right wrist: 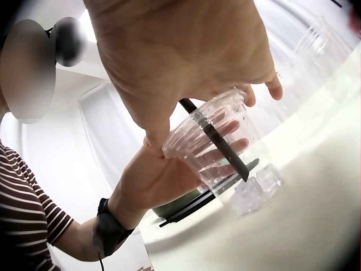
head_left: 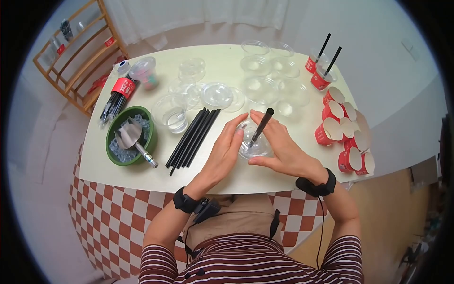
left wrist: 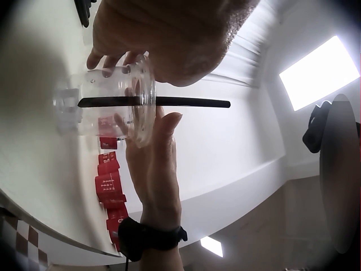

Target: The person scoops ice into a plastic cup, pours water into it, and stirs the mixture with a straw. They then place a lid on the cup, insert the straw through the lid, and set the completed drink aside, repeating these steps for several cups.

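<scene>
A clear plastic cup (head_left: 247,149) with a clear lid stands near the table's front edge. Through the lid slants a black straw (head_left: 263,123), and ice cubes (right wrist: 248,196) show at the cup's bottom in the right wrist view. From the left, my left hand (head_left: 226,150) holds the cup, its fingers spread along the wall. My right hand (head_left: 287,152) grips it from the other side, thumb at the lid's rim (right wrist: 179,135) and fingers reaching round the far side. Between the two hands the lid stays visible.
Loose black straws (head_left: 194,139) lie left of the hands, beside a green ice bowl (head_left: 152,146) with a metal scoop (head_left: 128,136). Clear cups (head_left: 260,90) and lids (head_left: 217,95) spread behind. Red paper sleeves (head_left: 326,135) line the right edge, near two sleeved cups with straws (head_left: 321,81).
</scene>
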A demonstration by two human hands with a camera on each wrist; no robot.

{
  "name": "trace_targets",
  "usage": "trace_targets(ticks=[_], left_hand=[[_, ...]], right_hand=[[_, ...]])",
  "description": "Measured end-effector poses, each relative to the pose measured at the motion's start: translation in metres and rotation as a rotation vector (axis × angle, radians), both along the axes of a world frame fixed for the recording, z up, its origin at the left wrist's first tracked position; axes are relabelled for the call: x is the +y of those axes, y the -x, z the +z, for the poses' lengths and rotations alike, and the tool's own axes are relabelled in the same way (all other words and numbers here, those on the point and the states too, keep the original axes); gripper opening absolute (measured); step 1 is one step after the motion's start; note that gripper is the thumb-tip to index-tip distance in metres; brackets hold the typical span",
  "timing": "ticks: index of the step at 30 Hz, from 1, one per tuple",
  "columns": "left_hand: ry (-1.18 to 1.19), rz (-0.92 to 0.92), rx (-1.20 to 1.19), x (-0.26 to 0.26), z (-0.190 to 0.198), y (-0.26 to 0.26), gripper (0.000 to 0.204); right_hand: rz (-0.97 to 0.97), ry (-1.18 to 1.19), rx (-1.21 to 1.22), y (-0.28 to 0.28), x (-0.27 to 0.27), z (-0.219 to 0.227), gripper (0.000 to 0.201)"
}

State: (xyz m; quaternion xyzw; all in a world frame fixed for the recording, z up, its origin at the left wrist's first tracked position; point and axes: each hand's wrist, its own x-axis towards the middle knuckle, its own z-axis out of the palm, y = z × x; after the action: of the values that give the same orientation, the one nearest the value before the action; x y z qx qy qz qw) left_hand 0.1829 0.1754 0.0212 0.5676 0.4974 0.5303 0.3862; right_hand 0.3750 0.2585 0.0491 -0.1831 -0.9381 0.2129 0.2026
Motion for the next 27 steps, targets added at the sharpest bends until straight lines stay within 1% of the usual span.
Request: trace_targets(ticks=[6,13,14,15,17,19,20,21,23,24,27], left_hand=[[0.006,0.002,-0.055,0.003,-0.004,-0.003,0.044],[0.011,0.022,-0.112,0.004,-0.008,-0.007,0.044],[0.067,0.025,-0.14,0.004,-0.008,-0.007,0.043],[0.057,0.021,-0.134,0.004,-0.007,-0.006,0.043],[0.068,0.002,-0.115,0.003,-0.005,-0.004,0.045],[0.078,0.044,-0.11,0.001,-0.006,-0.005,0.049],[0.029,0.081,-0.075,0.001,-0.012,-0.003,0.054],[0.077,0.04,-0.13,-0.005,-0.003,-0.001,0.061],[0.034,-0.024,-0.229,-0.012,-0.011,0.005,0.078],[0.041,-0.062,-0.282,-0.014,-0.018,0.008,0.099],[0.071,-0.078,-0.094,-0.019,-0.028,0.005,0.114]], right_hand=[[-0.006,0.01,0.004,0.003,0.003,-0.007,0.094],[0.006,0.034,0.072,0.004,0.003,-0.009,0.094],[0.008,0.037,0.087,0.004,0.003,-0.01,0.093],[0.004,0.039,0.101,0.004,0.002,-0.011,0.093],[-0.011,-0.013,0.123,0.002,0.001,-0.014,0.091],[-0.031,-0.028,0.156,-0.001,-0.004,-0.015,0.091],[-0.06,0.004,0.202,-0.005,-0.008,-0.013,0.083],[-0.132,0.022,0.198,-0.013,-0.011,-0.008,0.078],[-0.268,0.064,0.188,-0.036,-0.017,0.0,0.069],[-0.39,0.001,0.261,-0.046,-0.019,0.0,0.048],[-0.673,-0.168,0.232,-0.086,-0.016,-0.015,0.034]])
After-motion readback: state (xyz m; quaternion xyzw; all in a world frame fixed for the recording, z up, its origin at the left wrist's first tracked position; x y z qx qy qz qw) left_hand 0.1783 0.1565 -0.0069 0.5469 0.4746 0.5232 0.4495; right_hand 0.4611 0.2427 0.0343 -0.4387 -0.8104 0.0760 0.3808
